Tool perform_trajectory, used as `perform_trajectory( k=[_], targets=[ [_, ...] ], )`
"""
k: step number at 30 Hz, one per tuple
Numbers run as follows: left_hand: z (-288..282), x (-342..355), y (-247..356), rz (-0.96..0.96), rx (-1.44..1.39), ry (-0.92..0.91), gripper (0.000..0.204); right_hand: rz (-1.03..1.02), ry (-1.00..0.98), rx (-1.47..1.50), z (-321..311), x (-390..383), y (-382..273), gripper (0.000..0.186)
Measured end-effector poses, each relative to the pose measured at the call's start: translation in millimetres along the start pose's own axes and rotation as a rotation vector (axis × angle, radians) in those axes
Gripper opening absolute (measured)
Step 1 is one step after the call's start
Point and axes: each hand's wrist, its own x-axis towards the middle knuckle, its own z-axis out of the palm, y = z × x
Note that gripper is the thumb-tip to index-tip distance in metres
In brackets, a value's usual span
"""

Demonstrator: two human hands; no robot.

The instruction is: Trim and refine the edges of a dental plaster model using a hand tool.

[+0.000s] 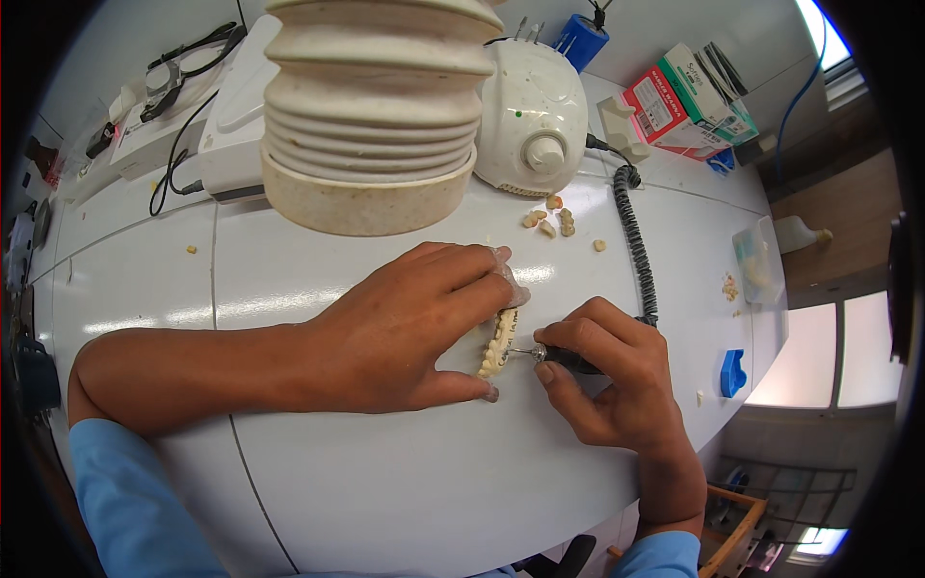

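My left hand (409,323) reaches in from the left, its fingers curled around a cream-coloured row of dental teeth (498,344) with dark marks on its side. Whitish, dusty-looking coverings show on the fingertips. Thumb and fingers sit at the two ends of the piece. On the other side, my right hand (621,371) grips a black rotary handpiece (570,360) like a pen. Its thin metal bur points left and meets, or nearly meets, the edge of the teeth; actual contact cannot be made out.
A ribbed cream suction hose (371,116) hangs over the far side. Behind it stands a white control unit (535,120) with a knob; a black coiled cord (631,231) runs toward my right hand. Small tooth pieces (567,223) lie nearby. A blue holder (733,373) sits at the right edge.
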Motion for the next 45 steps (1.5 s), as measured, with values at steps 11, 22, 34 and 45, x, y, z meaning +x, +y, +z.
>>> perform_trajectory(
  k=[11, 22, 34, 45],
  targets=[
    [-4.3, 2.8, 2.6, -0.027, -0.040, -0.036, 0.076, 0.015, -0.058, -0.036, -3.7, 0.6, -3.3, 0.025],
    [-2.0, -0.8, -0.6, -0.025, -0.003, -0.016, 0.075, 0.018, -0.052, -0.096, -1.5, 0.1, -4.5, 0.024],
    [-2.9, 0.1, -0.7, -0.015, -0.014, -0.009, 0.075, -0.028, -0.030, -0.102, 1.3, -1.0, -1.9, 0.021],
    [-3.0, 0.2, -1.2, -0.020, -0.015, -0.019, 0.076, 0.000, -0.001, -0.094, 3.2, -0.8, -3.0, 0.022]
  ],
)
